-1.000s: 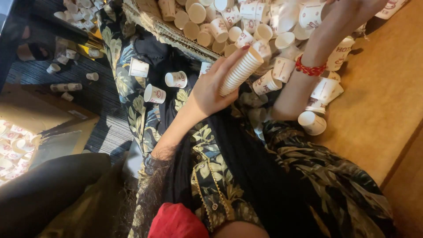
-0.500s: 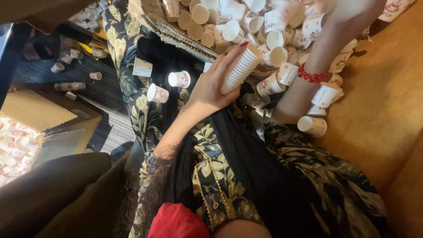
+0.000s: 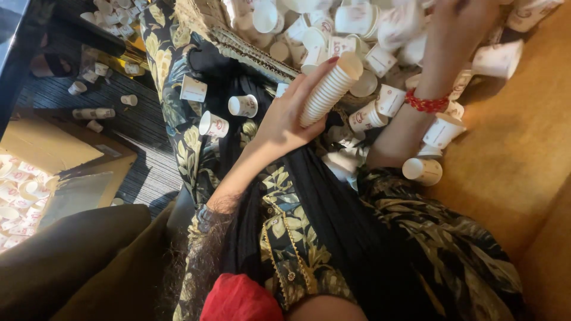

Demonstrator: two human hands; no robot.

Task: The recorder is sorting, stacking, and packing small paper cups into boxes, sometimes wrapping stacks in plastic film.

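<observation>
Just above the middle of the frame the left hand (image 3: pixel 285 122) is closed around a tall nested stack of small white ribbed paper cups (image 3: pixel 329 90), fingers and thumb wrapped about its lower half, so that the stack slants up and to the right with its open mouth uppermost. At the upper right the right hand (image 3: pixel 461 24) reaches into a heap of loose white paper cups with red markings (image 3: pixel 357 24) that fills the top of the frame; its fingers run off the upper edge and are blurred, so I cannot tell whether they are spread or closed on a cup. A red beaded bracelet (image 3: pixel 426 102) circles that wrist. More single cups lie around the right forearm, one on its side (image 3: pixel 422 170) at centre right on the tan surface (image 3: pixel 511 166). Three more cups (image 3: pixel 213 125) rest left of the left hand on a dark cloth printed with pale leaves and flowers (image 3: pixel 178 113), which spreads from the upper left down across the person's lap. On the dark striped floor (image 3: pixel 137 119) at the left a few cups lie scattered, and a flattened brown cardboard box (image 3: pixel 59 148) sits at the left edge, with more cups just below it.
</observation>
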